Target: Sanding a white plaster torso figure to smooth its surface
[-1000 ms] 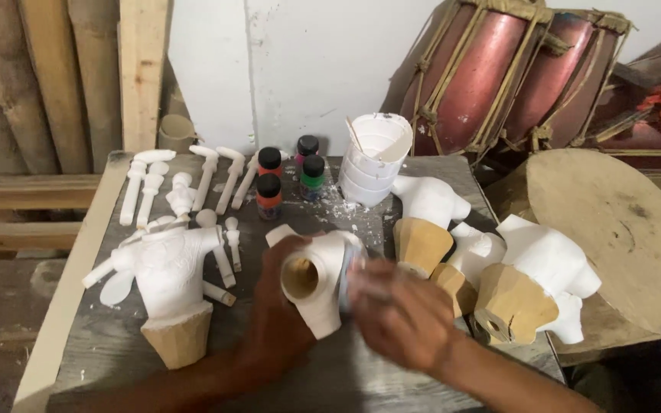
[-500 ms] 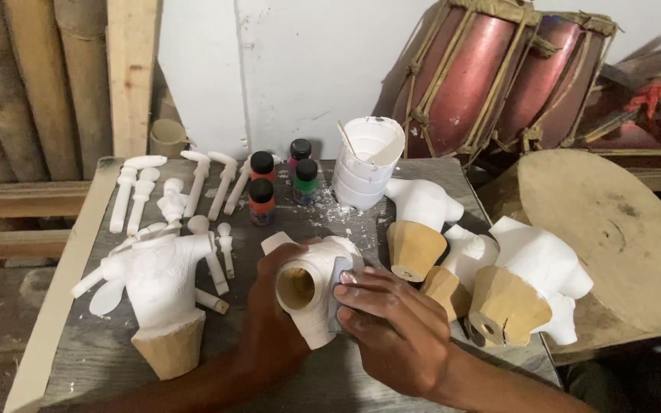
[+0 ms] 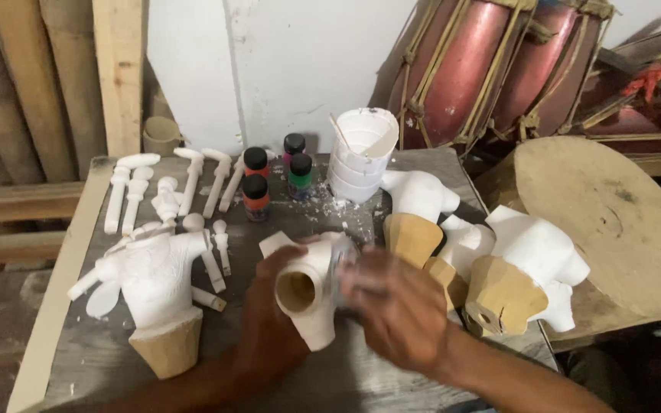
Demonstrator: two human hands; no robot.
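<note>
The left hand (image 3: 269, 329) is gripping a white carved figure piece (image 3: 307, 294) from below, fingers wrapped round it, its hollow wooden end facing the camera, just above the grey table (image 3: 78, 359). The right hand (image 3: 395, 306) is pressing against the piece's right side with fingers curled; it is blurred, and whether it is holding something small is impossible to tell. To the left, a white torso on a wooden base (image 3: 154, 294) is standing upright. To the right, three similar torsos (image 3: 529, 268) are lying close together. Farther back, white limb parts (image 3: 128, 187), small paint bottles (image 3: 255, 183) and a white stacked cup (image 3: 361, 153) are sitting near the wall, with red drums (image 3: 483, 69) leaning behind.
</note>
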